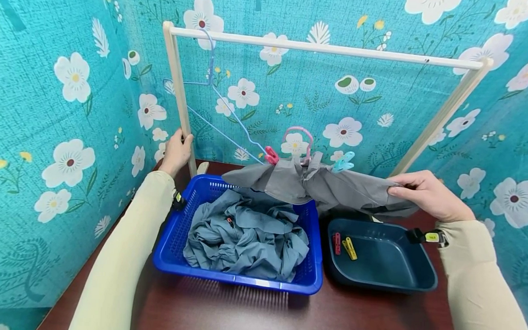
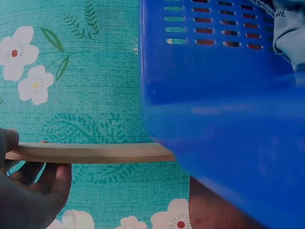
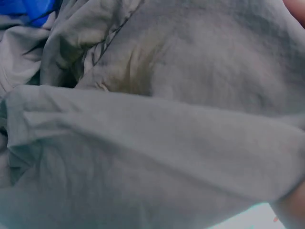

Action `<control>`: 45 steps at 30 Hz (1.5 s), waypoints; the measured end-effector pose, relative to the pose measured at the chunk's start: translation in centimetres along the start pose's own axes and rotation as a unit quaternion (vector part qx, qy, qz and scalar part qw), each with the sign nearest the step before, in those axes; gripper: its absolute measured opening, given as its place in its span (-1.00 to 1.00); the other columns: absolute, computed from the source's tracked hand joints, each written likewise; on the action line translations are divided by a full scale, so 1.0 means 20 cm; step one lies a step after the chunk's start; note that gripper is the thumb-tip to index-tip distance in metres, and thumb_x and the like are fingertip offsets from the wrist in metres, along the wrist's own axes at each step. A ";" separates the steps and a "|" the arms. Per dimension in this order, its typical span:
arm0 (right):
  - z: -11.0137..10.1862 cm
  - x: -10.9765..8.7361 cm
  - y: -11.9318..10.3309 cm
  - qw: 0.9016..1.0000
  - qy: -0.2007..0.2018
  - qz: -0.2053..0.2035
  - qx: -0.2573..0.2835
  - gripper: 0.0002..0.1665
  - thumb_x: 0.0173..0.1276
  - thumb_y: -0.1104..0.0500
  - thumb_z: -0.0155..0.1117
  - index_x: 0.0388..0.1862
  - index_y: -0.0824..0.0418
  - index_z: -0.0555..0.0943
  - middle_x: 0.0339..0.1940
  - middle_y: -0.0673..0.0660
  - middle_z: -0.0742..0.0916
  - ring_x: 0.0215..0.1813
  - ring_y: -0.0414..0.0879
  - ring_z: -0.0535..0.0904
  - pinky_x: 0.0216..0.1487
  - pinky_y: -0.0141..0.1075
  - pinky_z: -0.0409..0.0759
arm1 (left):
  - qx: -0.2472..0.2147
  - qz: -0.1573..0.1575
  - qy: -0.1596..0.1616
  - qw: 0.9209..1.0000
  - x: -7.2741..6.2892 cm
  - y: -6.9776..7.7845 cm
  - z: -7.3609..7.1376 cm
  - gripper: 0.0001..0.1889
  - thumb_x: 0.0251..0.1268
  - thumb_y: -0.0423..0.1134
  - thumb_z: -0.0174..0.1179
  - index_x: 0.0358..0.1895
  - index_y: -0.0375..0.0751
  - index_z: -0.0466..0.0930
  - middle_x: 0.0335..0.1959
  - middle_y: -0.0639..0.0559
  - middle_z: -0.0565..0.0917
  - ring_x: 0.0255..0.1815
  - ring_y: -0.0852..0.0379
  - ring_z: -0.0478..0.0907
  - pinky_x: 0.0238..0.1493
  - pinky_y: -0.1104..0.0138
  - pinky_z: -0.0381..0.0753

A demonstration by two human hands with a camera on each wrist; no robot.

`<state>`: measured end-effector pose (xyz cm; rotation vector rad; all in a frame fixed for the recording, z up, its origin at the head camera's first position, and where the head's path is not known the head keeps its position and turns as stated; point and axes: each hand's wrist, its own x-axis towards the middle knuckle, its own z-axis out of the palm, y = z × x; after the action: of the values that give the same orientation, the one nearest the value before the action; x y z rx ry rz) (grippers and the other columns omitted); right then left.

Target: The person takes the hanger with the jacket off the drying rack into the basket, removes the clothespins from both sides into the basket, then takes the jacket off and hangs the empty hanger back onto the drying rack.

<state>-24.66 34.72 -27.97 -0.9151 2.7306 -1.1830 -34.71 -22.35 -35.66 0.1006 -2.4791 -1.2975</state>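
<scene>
My left hand (image 1: 177,150) grips the left wooden post (image 1: 178,84) of a clothes rack low down, thumb on one side and curled fingers on the other. At the right, my right hand (image 1: 429,192) pinches the end of a grey garment (image 1: 359,188), stretched sideways behind the baskets. A pink hanger hook (image 1: 306,132) rises from the garment's middle, below the rail. A red clothespin (image 1: 271,155) and a light blue clothespin (image 1: 343,161) clip its upper edge. In the right wrist view, the grey cloth (image 3: 157,143) fills most of the picture.
A blue hanger (image 1: 211,71) hangs at the left of the rail (image 1: 320,46). The blue basket (image 1: 238,279) holds crumpled grey-blue cloth (image 1: 248,232). Beside it, a dark basin (image 1: 382,285) contains a red clothespin (image 1: 337,244) and a yellow clothespin (image 1: 350,248). Both stand on a brown table (image 1: 241,314).
</scene>
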 end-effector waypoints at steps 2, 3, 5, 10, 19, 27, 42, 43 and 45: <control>0.01 0.02 -0.02 1.000 0.013 -0.004 0.007 -0.73 0.38 0.40 0.12 0.00 0.32 0.65 -0.25 -0.03 0.69 -0.33 -0.14 0.50 -0.42 -0.32 0.48 | 0.002 0.001 0.000 1.000 0.00 0.00 0.00 -0.65 0.53 0.00 -0.25 -0.12 -0.27 0.29 -0.33 -0.18 0.39 -0.28 -0.08 0.42 -0.31 0.13 0.42; 0.02 0.03 -0.02 1.000 0.018 -0.008 0.014 -0.73 0.38 0.40 0.12 0.00 0.33 0.65 -0.24 -0.05 0.70 -0.33 -0.14 0.50 -0.42 -0.33 0.47 | 0.003 0.002 0.001 1.000 0.00 0.00 0.00 -0.64 0.53 0.01 -0.26 -0.13 -0.26 0.29 -0.34 -0.17 0.39 -0.30 -0.07 0.41 -0.33 0.14 0.41; 0.03 0.06 -0.03 0.999 0.022 -0.017 0.031 -0.73 0.38 0.41 0.10 0.01 0.35 0.64 -0.21 -0.06 0.70 -0.34 -0.15 0.51 -0.43 -0.33 0.47 | 0.008 0.002 0.001 1.000 0.00 -0.01 0.00 -0.64 0.53 0.01 -0.26 -0.15 -0.25 0.28 -0.38 -0.16 0.37 -0.35 -0.06 0.39 -0.36 0.16 0.39; 0.06 0.11 -0.04 0.998 0.016 -0.026 0.060 -0.72 0.41 0.39 0.08 0.03 0.37 0.62 -0.17 -0.08 0.70 -0.35 -0.16 0.52 -0.46 -0.32 0.45 | 0.015 -0.009 -0.015 1.000 -0.01 0.02 -0.01 -0.62 0.53 0.01 -0.26 -0.07 -0.29 0.29 -0.29 -0.20 0.40 -0.30 -0.09 0.40 -0.32 0.12 0.41; 0.10 0.15 -0.02 0.997 0.016 -0.004 0.075 -0.72 0.43 0.31 0.10 0.05 0.34 0.62 -0.18 -0.06 0.70 -0.39 -0.11 0.46 -0.47 -0.27 0.40 | 0.262 -0.022 -0.089 0.961 -0.12 0.15 -0.08 -0.55 0.44 -0.04 -0.16 -0.11 -0.46 0.42 -0.24 -0.36 0.50 -0.18 -0.28 0.48 -0.22 -0.04 0.46; 0.12 0.17 0.04 0.996 0.010 -0.001 0.089 -0.72 0.43 0.30 0.10 0.03 0.31 0.64 -0.24 -0.05 0.69 -0.42 -0.12 0.43 -0.47 -0.27 0.39 | 0.141 0.123 -0.175 0.967 -0.20 0.32 -0.01 -0.67 0.51 -0.08 -0.13 -0.15 -0.20 0.59 -0.42 -0.06 0.58 -0.46 0.00 0.48 -0.41 0.19 0.44; 0.14 0.20 0.10 0.994 0.026 0.017 0.107 -0.73 0.41 0.31 0.13 0.02 0.30 0.65 -0.27 -0.05 0.68 -0.40 -0.12 0.42 -0.46 -0.28 0.38 | -0.019 0.224 -0.262 0.939 -0.28 0.42 0.22 -0.79 0.46 -0.24 0.01 -0.03 -0.18 0.61 -0.33 -0.01 0.57 -0.39 0.06 0.39 -0.34 0.24 0.37; 0.14 0.20 0.10 0.994 0.029 0.021 0.103 -0.73 0.41 0.30 0.13 0.02 0.30 0.65 -0.27 -0.05 0.69 -0.40 -0.11 0.42 -0.46 -0.28 0.38 | -0.023 0.224 -0.259 0.939 -0.28 0.42 0.22 -0.79 0.46 -0.25 0.02 -0.04 -0.19 0.61 -0.35 -0.01 0.57 -0.40 0.07 0.39 -0.34 0.25 0.36; 0.14 0.20 0.10 0.995 0.035 0.028 0.089 -0.72 0.41 0.27 0.14 0.04 0.31 0.64 -0.27 -0.05 0.69 -0.40 -0.10 0.42 -0.47 -0.27 0.39 | -0.030 0.221 -0.255 0.941 -0.27 0.42 0.23 -0.79 0.45 -0.26 0.02 -0.04 -0.20 0.62 -0.36 -0.01 0.58 -0.41 0.07 0.39 -0.35 0.26 0.36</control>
<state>-28.20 31.89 -30.56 -0.7867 2.6288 -1.4452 -30.31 -12.75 -32.77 -0.8610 -2.6309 -1.3088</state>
